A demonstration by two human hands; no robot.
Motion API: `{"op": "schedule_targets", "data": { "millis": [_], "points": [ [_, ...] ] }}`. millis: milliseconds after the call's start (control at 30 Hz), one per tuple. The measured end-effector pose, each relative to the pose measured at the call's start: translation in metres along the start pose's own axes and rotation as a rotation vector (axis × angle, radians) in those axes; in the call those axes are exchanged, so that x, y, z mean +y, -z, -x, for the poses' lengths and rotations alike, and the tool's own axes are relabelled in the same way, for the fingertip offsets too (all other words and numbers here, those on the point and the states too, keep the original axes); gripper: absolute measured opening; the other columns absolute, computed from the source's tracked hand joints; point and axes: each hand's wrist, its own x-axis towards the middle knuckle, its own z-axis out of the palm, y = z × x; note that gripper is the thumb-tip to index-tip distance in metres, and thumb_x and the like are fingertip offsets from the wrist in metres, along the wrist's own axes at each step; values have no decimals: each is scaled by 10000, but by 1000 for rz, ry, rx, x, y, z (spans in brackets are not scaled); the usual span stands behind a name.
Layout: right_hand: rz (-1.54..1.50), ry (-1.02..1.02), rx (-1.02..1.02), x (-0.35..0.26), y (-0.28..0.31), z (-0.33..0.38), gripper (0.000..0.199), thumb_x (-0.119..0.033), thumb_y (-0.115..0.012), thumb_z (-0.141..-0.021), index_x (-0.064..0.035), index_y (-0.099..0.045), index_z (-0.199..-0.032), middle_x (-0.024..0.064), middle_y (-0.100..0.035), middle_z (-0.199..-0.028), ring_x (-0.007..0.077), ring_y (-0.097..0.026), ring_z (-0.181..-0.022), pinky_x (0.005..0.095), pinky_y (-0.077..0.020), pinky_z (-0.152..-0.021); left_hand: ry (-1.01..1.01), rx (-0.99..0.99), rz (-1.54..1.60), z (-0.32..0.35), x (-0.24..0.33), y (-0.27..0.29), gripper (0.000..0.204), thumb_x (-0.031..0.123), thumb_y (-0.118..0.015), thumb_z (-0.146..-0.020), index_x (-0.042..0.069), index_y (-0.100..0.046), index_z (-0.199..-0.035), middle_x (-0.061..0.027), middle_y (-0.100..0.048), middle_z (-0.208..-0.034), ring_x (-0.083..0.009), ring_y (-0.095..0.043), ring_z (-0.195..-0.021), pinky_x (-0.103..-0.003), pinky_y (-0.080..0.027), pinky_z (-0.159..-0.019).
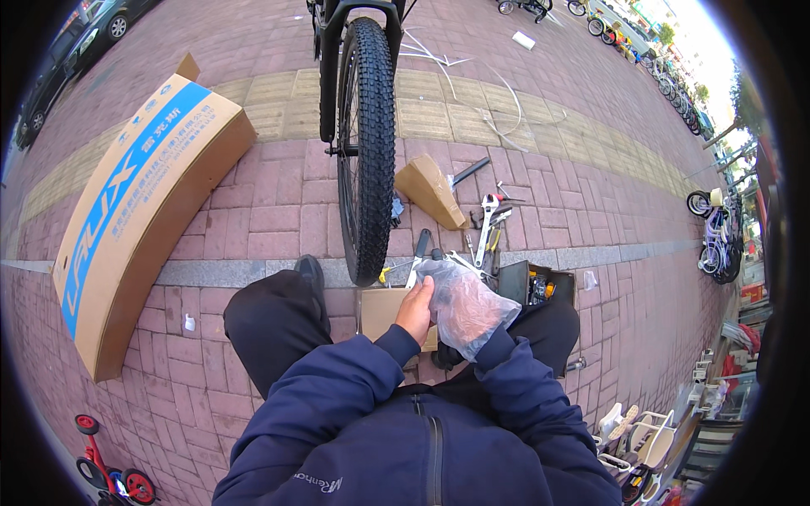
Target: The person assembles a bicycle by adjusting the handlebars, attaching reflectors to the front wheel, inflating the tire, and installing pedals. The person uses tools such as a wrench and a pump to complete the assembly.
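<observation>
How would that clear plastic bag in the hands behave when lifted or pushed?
The bag is thin crinkled film, so likely floppy and light. Its glossy surface may slip in the left hand. The right hand is hidden inside it, so any contents are unclear.

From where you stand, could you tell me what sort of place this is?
Probably a pavement outside a bicycle shop: brick paving, a bicycle wheel, tools on the ground, and rows of parked bicycles.
</observation>
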Motion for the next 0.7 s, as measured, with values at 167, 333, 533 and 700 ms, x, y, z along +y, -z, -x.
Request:
{"op": "schedule_targets", "data": {
  "millis": [167, 333, 533, 700],
  "points": [
    [150, 326, 218, 7, -24, -2, 365, -223, -590, -908, -47, -607, -1228, 164, -617, -1155, 343, -585, -1115, 461, -443, -1005, 37, -13, 85, -7, -5, 4, 519, 454, -392, -1080, 30, -526, -1347, -112, -615, -1327, -241, -605, -1187, -398, -452, -1054],
    [243, 405, 211, 4, -17, -8, 275, -185, -570, -907, -53, -648, -1136, 135, -655, -1066, 293, -624, -1036, 416, -479, -928, -1, -3, 93, -17, -7, 15, 474, 408, -405, -1079, 22, -570, -1297, -125, -640, -1298, -251, -607, -1185, -401, -455, -1046],
    [-5, 263, -8, 2, -4, -11, 244, -181, -567, -905, -58, -678, -1084, 137, -681, -1007, 289, -652, -970, 409, -499, -873, 84, 44, -30, -12, 2, 16, 302, 233, -519, -1030, 90, -547, -1294, -72, -645, -1216, -237, -633, -1114, -421, -507, -962],
    [-76, 173, -60, 1, -12, -18, 212, -205, -589, -885, -60, -712, -978, 135, -707, -925, 304, -677, -877, 416, -520, -789, 225, 84, -168, -10, 1, 21, 306, 249, -518, -1026, 117, -549, -1300, -58, -644, -1216, -238, -634, -1108, -445, -517, -933]
  ]
}}
